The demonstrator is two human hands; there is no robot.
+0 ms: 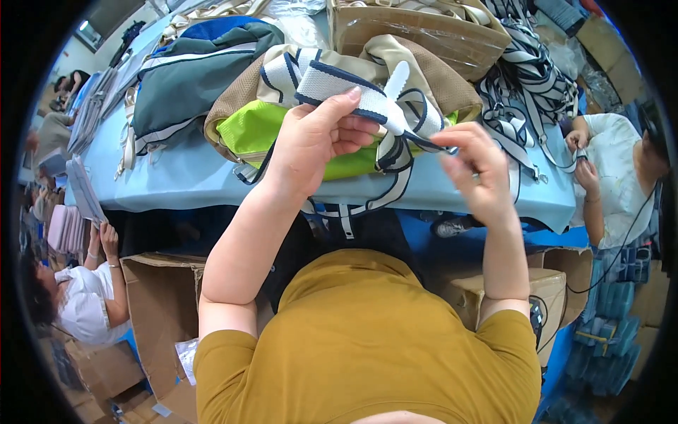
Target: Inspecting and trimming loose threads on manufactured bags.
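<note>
A white webbing strap with navy edges (pixel 332 83) is held up in front of me. My left hand (pixel 325 134) is closed on it, thumb on top and fingers curled beneath. My right hand (pixel 480 166) pinches a narrow, gathered part of the same strap at its fingertips; slight blur hides the detail there. A white tab with a rounded end (pixel 397 79) sticks up between the hands. Loops of strap hang below my hands toward the table edge. Right behind them lies a tan mesh bag (pixel 233 92) with a lime green part (pixel 256 133).
On the light blue table (pixel 176 182) rest a dark grey-green bag (pixel 191 88), a cardboard box of straps (pixel 417 32) and a heap of striped straps (pixel 537 78). Co-workers sit at right (pixel 614 162) and left (pixel 88 300). Cardboard boxes (pixel 159 311) stand below the table.
</note>
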